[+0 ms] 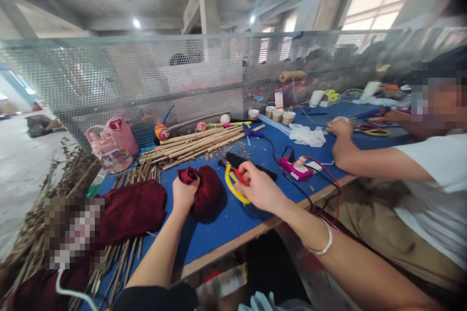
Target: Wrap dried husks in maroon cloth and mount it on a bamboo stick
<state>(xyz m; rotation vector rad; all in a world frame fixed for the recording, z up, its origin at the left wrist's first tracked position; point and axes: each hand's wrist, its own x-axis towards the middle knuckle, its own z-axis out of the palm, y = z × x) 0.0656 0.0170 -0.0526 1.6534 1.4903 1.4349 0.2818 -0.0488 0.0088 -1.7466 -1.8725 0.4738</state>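
The blue tabletop (236, 226) carries wooden sticks (200, 142), a pink power strip (295, 169) and crumpled white material (308, 136).

The left hand (185, 195) partly hides the dark-red bundle (211, 195) (the right edge crops a co-worker (434, 160)).

At the front of the table (233, 233), a bundle (210, 197) is held on its left side by the left hand (185, 193). Just right of the bundle, a hand tool (229, 182) is held by the right hand (260, 187). Left of the bundle, a cloth (133, 211) is laid over twigs (140, 175). Behind the bundle, sticks (204, 143) are spread; behind it and to the left, a jug (116, 158) is placed. Farther behind the bundle, the table is backed by a mesh screen (153, 77). Right of the bundle, past the right hand, a power strip (297, 171) is set; behind it and to the right, crumpled plastic (308, 135) and cups (289, 119) are placed.
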